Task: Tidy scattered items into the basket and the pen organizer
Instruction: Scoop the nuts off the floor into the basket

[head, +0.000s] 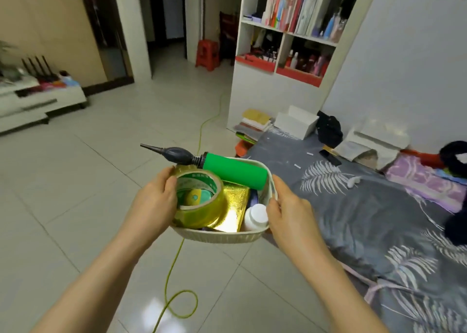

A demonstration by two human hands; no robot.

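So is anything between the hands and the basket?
No. The left hand holds the basket on one side, beside the tape roll, and the right hand holds the opposite rim. Nothing sits between.

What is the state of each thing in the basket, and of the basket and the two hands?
basket: held in the air above the floor, upright, full.
left hand: gripping the basket's left side.
right hand: gripping the basket's right side.
tape roll: inside, leaning tilted.
green pump: lying across the far rim, black nozzle sticking out to the left.
gold box: inside, partly under the tape roll.
white bottle: inside, cap on.
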